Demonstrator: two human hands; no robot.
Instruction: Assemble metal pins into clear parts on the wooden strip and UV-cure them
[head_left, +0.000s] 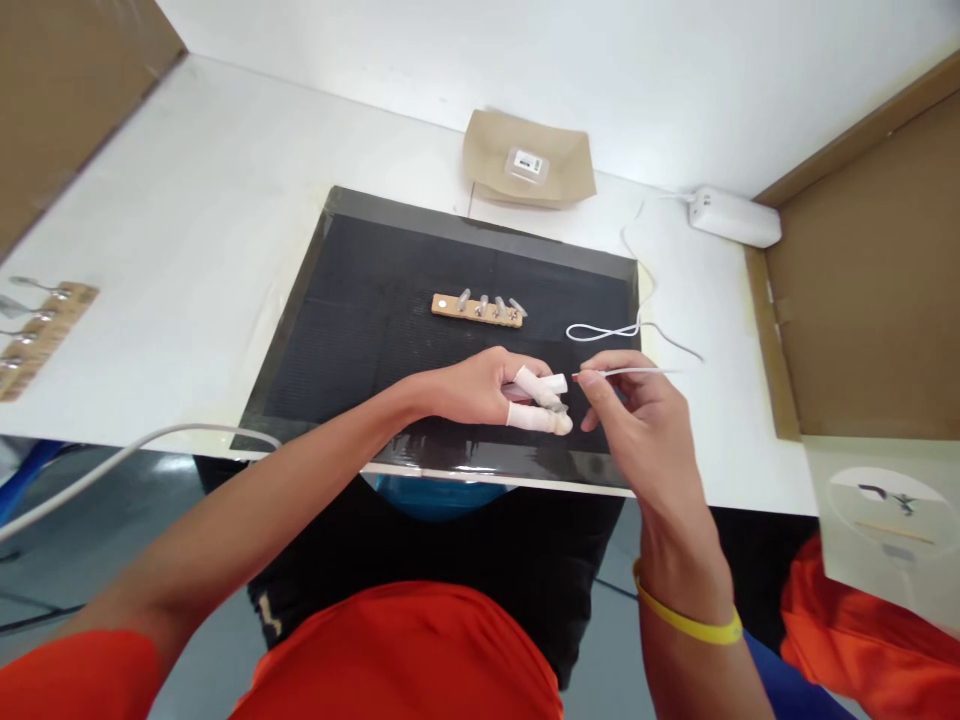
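Observation:
Over the near part of the black mat, my left hand (480,388) is closed, with white covers on some fingertips. Between those fingers sits a small white piece (556,383) with a light end; its exact kind is unclear. Just to the right, my right hand (643,410) pinches a thin white cable (634,371) near its end. A small reddish tip (577,377) shows at that end, pointing at the left hand. The two hands are close but apart. Beyond them lies a wooden strip (478,311) bearing several small clear-topped metal pieces.
The black mat (360,270) covers the middle of the white table. At its back stands a cardboard tray (480,165) with a clear plastic box (527,165). A white power block (735,217) sits back right, near a looped cord (600,333). Another wooden strip (52,340) lies far left.

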